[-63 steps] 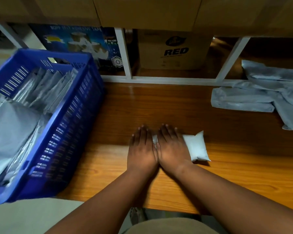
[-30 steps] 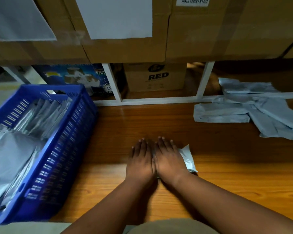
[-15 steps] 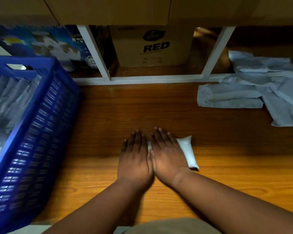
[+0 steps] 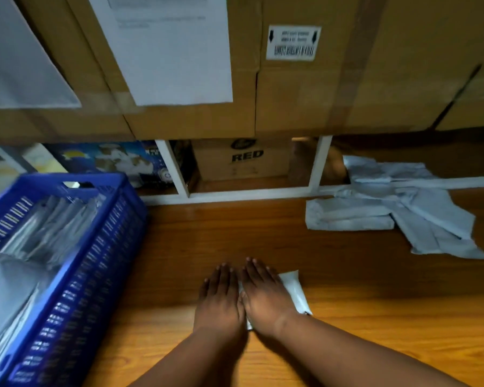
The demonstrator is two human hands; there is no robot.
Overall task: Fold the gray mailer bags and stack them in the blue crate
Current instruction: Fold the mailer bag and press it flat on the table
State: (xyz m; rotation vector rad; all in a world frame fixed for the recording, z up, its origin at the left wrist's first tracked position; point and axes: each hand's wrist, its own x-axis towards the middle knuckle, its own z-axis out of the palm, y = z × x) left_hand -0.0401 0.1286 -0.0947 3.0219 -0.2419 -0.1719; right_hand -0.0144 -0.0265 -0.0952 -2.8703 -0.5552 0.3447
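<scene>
Head view: we see the folded mailer bag on the near centre of the wooden table. Our left hand and right hand press it flat, fingers straight, side by side. Blue crate of bags stands left; unfolded mailer bags lie far right.

We see a wooden table; behind it a white rack with a "RED" carton, a blue printed box, big cardboard boxes on top.
</scene>
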